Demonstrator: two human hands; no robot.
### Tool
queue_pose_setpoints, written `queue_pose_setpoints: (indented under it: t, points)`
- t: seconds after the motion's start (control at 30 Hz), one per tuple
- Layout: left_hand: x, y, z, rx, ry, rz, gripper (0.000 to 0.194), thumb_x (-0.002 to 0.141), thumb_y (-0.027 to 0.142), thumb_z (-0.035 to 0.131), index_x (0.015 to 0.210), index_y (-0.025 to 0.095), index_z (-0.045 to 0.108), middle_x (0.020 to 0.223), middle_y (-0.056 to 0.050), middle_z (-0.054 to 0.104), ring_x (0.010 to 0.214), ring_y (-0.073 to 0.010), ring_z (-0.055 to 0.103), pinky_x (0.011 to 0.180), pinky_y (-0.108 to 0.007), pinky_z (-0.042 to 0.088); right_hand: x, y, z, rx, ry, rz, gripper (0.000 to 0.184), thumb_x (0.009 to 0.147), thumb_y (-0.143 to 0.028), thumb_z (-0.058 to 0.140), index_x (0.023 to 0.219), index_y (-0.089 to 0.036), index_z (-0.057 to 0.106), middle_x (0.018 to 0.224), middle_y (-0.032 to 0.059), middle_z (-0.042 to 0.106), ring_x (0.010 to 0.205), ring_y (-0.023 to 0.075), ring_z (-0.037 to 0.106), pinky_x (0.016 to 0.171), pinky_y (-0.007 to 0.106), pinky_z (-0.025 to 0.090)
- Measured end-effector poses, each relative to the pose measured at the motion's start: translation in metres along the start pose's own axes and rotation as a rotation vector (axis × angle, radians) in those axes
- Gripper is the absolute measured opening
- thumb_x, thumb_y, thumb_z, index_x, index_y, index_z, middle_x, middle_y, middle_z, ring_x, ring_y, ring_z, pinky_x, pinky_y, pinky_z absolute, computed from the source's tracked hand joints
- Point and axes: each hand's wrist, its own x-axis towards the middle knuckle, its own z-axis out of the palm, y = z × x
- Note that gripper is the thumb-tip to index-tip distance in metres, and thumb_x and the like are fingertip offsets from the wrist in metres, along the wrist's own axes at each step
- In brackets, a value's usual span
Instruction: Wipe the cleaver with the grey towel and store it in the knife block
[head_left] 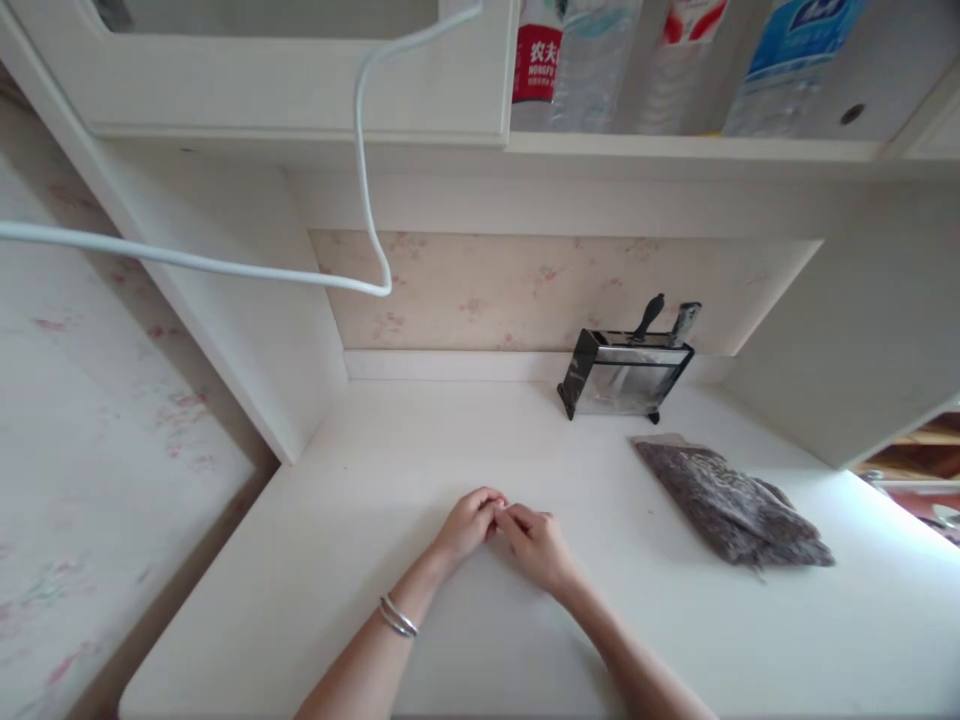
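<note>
My left hand (472, 522) and my right hand (534, 545) meet at the fingertips over the white countertop (405, 440), near its middle. Both have curled, closed fingers, pressed against each other. Whatever may be between them is hidden or too small to name. Two silver bangles (398, 616) circle my left wrist. To the right of my right hand, and apart from it, lies a crumpled grey-brown cloth (731, 505).
A knife holder (626, 375) with two handles sticking up stands by the back wall. Overhead, a cabinet shelf (690, 148) carries several plastic bottles (592, 60). A white cable (262, 270) hangs across the upper left. The counter ends at a side panel (855, 320) on the right.
</note>
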Motion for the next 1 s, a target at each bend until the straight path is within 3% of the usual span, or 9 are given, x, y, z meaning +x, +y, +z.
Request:
queue_pose_setpoints:
  t: [0.13, 0.33, 1.0]
  points:
    - [0.004, -0.002, -0.001, 0.035, 0.044, -0.006, 0.022, 0.08, 0.036, 0.05, 0.086, 0.017, 0.059, 0.068, 0.002, 0.054, 0.055, -0.0105, 0.047, 0.051, -0.023, 0.036, 0.003, 0.0, 0.021, 0.012, -0.025, -0.003, 0.037, 0.097, -0.042, 0.03, 0.087, -0.023, 0.059, 0.072, 0.0017, 0.066, 0.059, 0.0151, 0.058, 0.057, 0.023, 0.037]
    - [0.005, -0.003, 0.002, 0.083, 0.023, 0.002, 0.022, 0.081, 0.036, 0.051, 0.085, 0.017, 0.06, 0.066, 0.002, 0.054, 0.055, -0.0111, 0.048, 0.051, -0.023, 0.038, 0.0, 0.008, 0.01, 0.149, -0.049, 0.004, 0.037, 0.096, -0.043, 0.035, 0.075, -0.021, 0.057, 0.07, 0.0006, 0.064, 0.061, 0.0126, 0.056, 0.058, 0.021, 0.037]
    - [0.008, -0.012, -0.001, 0.108, -0.01, 0.056, 0.024, 0.084, 0.039, 0.049, 0.087, 0.017, 0.058, 0.065, 0.003, 0.052, 0.054, -0.0112, 0.047, 0.051, -0.024, 0.037, 0.0, 0.008, 0.016, 0.124, -0.011, 0.006, 0.035, 0.095, -0.04, 0.038, 0.074, -0.021, 0.059, 0.07, 0.0005, 0.065, 0.06, 0.0116, 0.056, 0.057, 0.02, 0.036]
